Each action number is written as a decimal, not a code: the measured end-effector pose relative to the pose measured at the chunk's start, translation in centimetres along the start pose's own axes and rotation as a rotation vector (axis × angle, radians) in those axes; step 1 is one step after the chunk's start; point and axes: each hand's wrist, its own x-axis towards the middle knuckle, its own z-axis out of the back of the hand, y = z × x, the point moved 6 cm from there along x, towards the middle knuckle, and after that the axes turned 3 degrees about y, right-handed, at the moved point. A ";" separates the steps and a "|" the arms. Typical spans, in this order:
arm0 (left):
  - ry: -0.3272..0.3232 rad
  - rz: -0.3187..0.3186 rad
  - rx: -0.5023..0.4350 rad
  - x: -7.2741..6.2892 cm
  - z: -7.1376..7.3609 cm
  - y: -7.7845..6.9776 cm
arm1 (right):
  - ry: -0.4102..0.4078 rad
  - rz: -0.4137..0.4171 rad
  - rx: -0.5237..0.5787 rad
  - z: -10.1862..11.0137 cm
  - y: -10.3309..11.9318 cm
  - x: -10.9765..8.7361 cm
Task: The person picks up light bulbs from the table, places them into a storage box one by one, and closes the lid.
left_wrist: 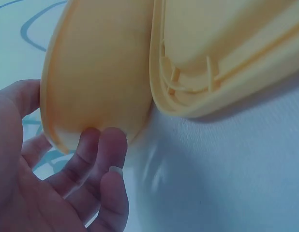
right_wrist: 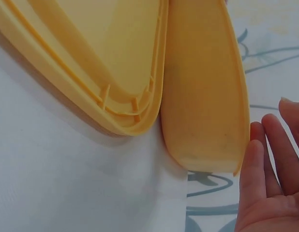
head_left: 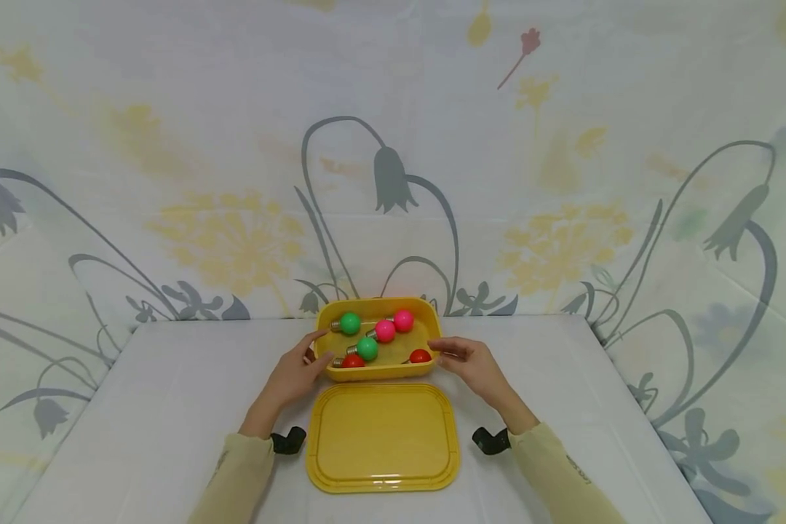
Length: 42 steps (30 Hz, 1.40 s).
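Note:
A yellow plastic box (head_left: pixel 383 372) holds several small light bulbs with metal screw bases: two green bulbs (head_left: pixel 350 323), two pink bulbs (head_left: pixel 385 331) and two red bulbs (head_left: pixel 420 356). At the box's left end is my left hand (head_left: pixel 299 371); in the left wrist view its fingertips (left_wrist: pixel 113 137) touch the outer wall and rim, without a plain grip. My right hand (head_left: pixel 473 364) is beside the right end, its fingers (right_wrist: pixel 252 162) loosely extended along the rim. Whether they touch the box, I cannot tell. No bulb is in either hand.
In front of the box, a yellow lid (head_left: pixel 383 437) lies flat with its ridged inner side up. Both stand on a white-covered table (head_left: pixel 151 422). A flower-patterned cloth (head_left: pixel 393 240) rises behind the box. Black wrist mounts (head_left: pixel 290 441) show at both sleeves.

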 end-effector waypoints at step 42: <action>0.161 0.058 -0.318 -4.8 1.7 1.8 | -0.115 -0.100 -0.083 0.5 -1.4 -5.1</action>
